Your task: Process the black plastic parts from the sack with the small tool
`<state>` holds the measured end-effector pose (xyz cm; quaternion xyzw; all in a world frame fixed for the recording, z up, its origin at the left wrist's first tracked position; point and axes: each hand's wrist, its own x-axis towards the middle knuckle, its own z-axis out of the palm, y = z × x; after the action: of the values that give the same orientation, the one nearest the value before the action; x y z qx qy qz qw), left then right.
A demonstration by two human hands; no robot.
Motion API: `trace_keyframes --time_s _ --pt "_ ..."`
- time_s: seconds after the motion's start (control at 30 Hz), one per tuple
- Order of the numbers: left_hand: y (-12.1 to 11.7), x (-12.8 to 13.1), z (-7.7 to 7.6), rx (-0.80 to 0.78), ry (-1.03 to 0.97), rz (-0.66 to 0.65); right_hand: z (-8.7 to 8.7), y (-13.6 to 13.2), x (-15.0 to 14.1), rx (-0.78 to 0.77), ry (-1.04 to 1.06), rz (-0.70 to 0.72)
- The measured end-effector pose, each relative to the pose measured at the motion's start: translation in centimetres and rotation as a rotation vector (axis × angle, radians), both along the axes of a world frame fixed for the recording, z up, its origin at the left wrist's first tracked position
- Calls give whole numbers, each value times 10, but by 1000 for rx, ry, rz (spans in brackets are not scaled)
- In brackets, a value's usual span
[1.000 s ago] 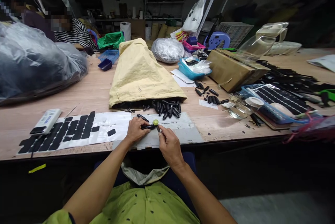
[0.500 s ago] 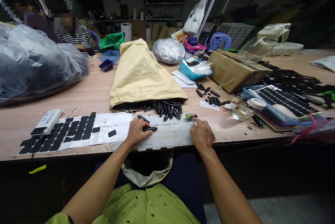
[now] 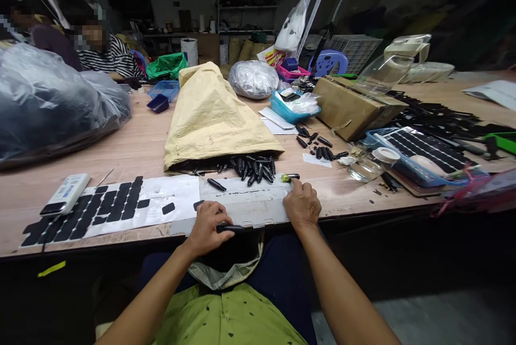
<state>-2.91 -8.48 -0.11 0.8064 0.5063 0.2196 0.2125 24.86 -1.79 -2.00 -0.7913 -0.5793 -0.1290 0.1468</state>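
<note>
My left hand (image 3: 208, 228) is closed on a slim black tapered piece (image 3: 230, 227), held level at the table's front edge above an open sack (image 3: 226, 275) on my lap. My right hand (image 3: 302, 204) is a loose fist on the board's right end, at a small tool with a yellow-green and black handle (image 3: 290, 177); its fingers hide the rest. Between and beyond the hands lies a grey-white board (image 3: 250, 208). A single black tapered piece (image 3: 216, 184) rests on its far left part. Several more black pieces (image 3: 258, 169) spill from the mouth of a yellow sack (image 3: 221, 124).
At left are a white sheet with black pads (image 3: 161, 194), a white power strip (image 3: 66, 194) and a big plastic bag (image 3: 60, 103). A glass jar (image 3: 365, 167), blue basket (image 3: 427, 167) and cardboard box (image 3: 350, 106) stand at right. Two people (image 3: 108, 55) sit far left.
My left hand has drawn back toward me with the black piece, from over the board to the table edge. My right hand stays near the board's right end. The view has shifted slightly.
</note>
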Motion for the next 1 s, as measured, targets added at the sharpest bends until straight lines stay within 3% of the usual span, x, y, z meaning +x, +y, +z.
trace_keyframes --time_s 0.13,0.23,0.43,0.53,0.63,0.73,0.87,1.0 --pt "-29 0 -5 47 72 -86 -1 0 0 2 -7 2" --pt "-23 -1 0 76 79 -86 -2 0 0 9 -5 5" --pt "51 -11 19 186 153 120 -4 1 1 7 -10 8" --pt "85 -18 23 139 272 83 -5 1 2 9 -10 11" --pt "98 -22 22 62 339 85 -6 2 2 16 -3 15" --pt "93 -17 17 24 275 112 -7 2 2 16 7 14" --pt "75 2 9 -21 127 17 -7 2 2 16 17 11" --pt "62 10 3 -20 35 4 -7 2 2 12 23 2"
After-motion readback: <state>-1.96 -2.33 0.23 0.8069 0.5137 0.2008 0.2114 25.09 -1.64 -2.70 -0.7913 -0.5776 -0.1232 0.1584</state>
